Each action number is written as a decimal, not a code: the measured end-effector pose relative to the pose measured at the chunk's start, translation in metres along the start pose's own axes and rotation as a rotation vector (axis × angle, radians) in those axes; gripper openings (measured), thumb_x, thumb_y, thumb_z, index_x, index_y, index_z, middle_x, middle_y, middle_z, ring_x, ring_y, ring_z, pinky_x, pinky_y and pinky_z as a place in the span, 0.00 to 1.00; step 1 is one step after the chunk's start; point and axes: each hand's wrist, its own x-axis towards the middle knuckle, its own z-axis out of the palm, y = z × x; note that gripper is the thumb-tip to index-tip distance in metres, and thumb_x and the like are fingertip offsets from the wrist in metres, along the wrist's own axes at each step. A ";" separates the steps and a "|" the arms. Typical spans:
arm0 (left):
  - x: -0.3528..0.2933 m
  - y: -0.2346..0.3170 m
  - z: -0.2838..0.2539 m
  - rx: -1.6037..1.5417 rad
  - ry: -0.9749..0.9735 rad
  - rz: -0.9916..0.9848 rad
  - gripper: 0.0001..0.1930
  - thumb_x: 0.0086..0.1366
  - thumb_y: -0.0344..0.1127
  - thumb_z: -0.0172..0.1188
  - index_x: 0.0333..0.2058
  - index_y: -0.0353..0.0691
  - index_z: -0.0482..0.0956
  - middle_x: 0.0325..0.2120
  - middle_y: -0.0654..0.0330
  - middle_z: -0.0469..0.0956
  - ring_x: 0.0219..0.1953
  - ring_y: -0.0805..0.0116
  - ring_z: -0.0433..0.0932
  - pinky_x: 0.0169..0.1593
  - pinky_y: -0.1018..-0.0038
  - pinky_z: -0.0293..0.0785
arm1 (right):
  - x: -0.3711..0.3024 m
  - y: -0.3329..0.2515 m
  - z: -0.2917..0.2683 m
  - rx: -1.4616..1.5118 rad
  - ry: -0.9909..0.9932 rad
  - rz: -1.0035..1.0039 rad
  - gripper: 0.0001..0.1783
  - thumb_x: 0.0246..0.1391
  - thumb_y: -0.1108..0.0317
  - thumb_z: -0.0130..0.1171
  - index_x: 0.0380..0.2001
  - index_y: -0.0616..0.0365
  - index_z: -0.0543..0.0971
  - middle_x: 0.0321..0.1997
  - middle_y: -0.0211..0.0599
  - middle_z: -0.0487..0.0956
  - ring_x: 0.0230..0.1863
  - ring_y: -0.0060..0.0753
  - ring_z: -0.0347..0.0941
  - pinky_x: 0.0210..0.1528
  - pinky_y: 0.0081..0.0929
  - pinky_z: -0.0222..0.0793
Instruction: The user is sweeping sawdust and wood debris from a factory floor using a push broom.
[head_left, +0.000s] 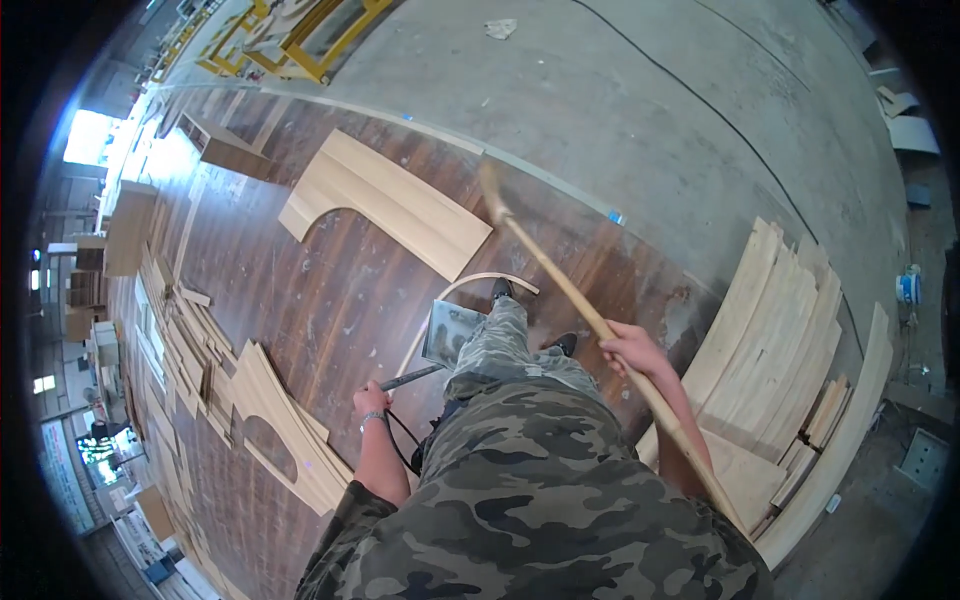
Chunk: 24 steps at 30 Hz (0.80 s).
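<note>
2 hnds (pixel 628 350), 1 broom (pixel 560 276), 1 dustpan (pixel 448 332), 1 pr shoes (pixel 502 289)

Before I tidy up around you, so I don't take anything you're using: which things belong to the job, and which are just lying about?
In use:
broom, in the right hand
dustpan, its handle in the left hand

Seemingly just lying about:
wooden panel with a curved cut-out
thin curved strip near the dustpan
stacked boards at right
crumpled scrap

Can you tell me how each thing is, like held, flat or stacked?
Left hand: closed, holding the dustpan
Right hand: closed, holding the broom
Dustpan: darkly smudged
Broom: slanted, far end blurred
Cut-out panel: lying flat
Thin wooden strip: curved
Pale boards: stacked
</note>
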 end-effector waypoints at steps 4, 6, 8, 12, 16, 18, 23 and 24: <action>0.008 0.038 0.005 0.073 -0.015 0.003 0.16 0.62 0.39 0.48 0.31 0.27 0.74 0.14 0.53 0.75 0.12 0.66 0.75 0.13 0.72 0.68 | 0.088 -0.040 0.034 0.151 -0.130 -0.083 0.13 0.56 0.72 0.52 0.45 0.61 0.73 0.21 0.27 0.71 0.14 0.16 0.64 0.13 0.17 0.60; 0.031 0.040 0.001 0.023 -0.052 -0.026 0.16 0.62 0.39 0.48 0.32 0.28 0.74 0.14 0.54 0.75 0.12 0.67 0.75 0.13 0.73 0.68 | 0.120 -0.062 0.049 0.217 -0.122 -0.060 0.13 0.56 0.72 0.53 0.45 0.60 0.73 0.20 0.26 0.71 0.14 0.15 0.65 0.13 0.17 0.60; 0.042 0.060 0.012 0.040 -0.061 0.014 0.15 0.62 0.39 0.49 0.31 0.29 0.74 0.14 0.54 0.75 0.12 0.67 0.74 0.13 0.73 0.67 | 0.144 -0.076 0.051 0.162 -0.083 -0.019 0.14 0.55 0.71 0.53 0.46 0.60 0.73 0.20 0.26 0.71 0.15 0.15 0.65 0.13 0.16 0.61; 0.073 0.099 0.026 0.037 -0.077 0.068 0.15 0.63 0.39 0.48 0.31 0.30 0.74 0.14 0.54 0.75 0.12 0.68 0.74 0.12 0.74 0.67 | 0.140 -0.047 0.002 0.190 0.008 0.029 0.14 0.55 0.72 0.53 0.46 0.59 0.73 0.20 0.26 0.70 0.13 0.16 0.64 0.13 0.17 0.61; 0.114 0.120 0.035 0.025 -0.130 0.133 0.15 0.62 0.39 0.49 0.31 0.29 0.74 0.14 0.54 0.74 0.12 0.67 0.74 0.13 0.73 0.67 | 0.068 -0.057 -0.026 0.162 0.222 0.121 0.10 0.54 0.72 0.54 0.40 0.60 0.73 0.18 0.28 0.70 0.13 0.18 0.65 0.13 0.19 0.62; 0.133 0.143 0.053 0.205 -0.105 0.179 0.15 0.62 0.38 0.49 0.31 0.29 0.75 0.13 0.55 0.74 0.12 0.66 0.74 0.14 0.71 0.68 | 0.042 -0.061 -0.036 0.129 0.358 0.137 0.05 0.53 0.72 0.55 0.33 0.61 0.73 0.17 0.29 0.71 0.13 0.20 0.66 0.14 0.21 0.63; 0.175 0.197 0.094 0.291 -0.216 0.331 0.16 0.63 0.40 0.51 0.36 0.30 0.77 0.17 0.53 0.76 0.15 0.63 0.76 0.16 0.67 0.70 | -0.023 -0.041 -0.036 0.218 0.700 0.133 0.08 0.52 0.73 0.53 0.36 0.61 0.75 0.18 0.30 0.71 0.13 0.21 0.67 0.14 0.23 0.64; 0.199 0.190 0.085 0.228 -0.207 0.382 0.16 0.63 0.41 0.51 0.37 0.30 0.76 0.18 0.53 0.76 0.15 0.64 0.76 0.15 0.67 0.70 | -0.034 -0.037 -0.028 0.275 0.702 0.136 0.10 0.53 0.71 0.53 0.39 0.60 0.74 0.18 0.29 0.71 0.12 0.20 0.66 0.12 0.21 0.62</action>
